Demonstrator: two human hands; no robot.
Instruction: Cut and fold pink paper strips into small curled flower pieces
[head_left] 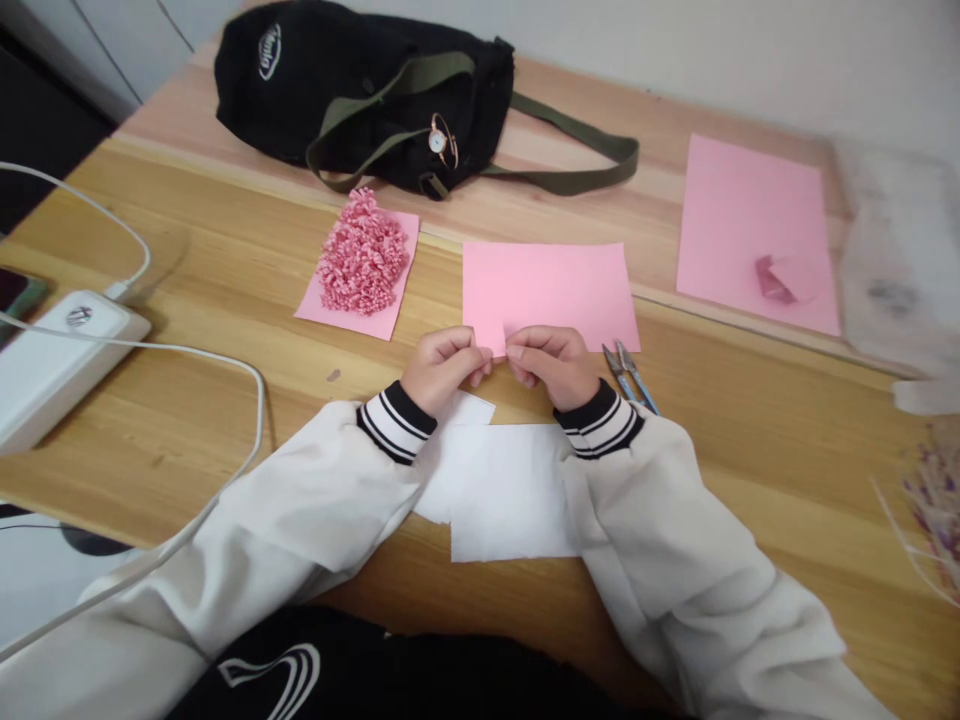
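Observation:
My left hand (448,368) and my right hand (553,366) are both closed in a pinch, fingertips close together. Between them shows a bit of pink paper at the near edge of a pink sheet (555,290); I cannot tell whether it is a separate small piece or part of that sheet. Under my wrists lie white paper sheets (514,490), partly overlapping. Small snips (626,370) with blue handles rest beside my right hand, partly hidden by the cuff. Left of the sheet, a bunch of pink artificial flower stamens (364,255) sits on a smaller pink paper (386,325).
A black bag (360,90) with green straps lies at the back, a wristwatch (437,143) on it. Another pink sheet (750,210) with a folded pink piece is at the right. A white power bank (67,370) and cable (225,358) occupy the left. Dried flowers (934,500) stand at the right edge.

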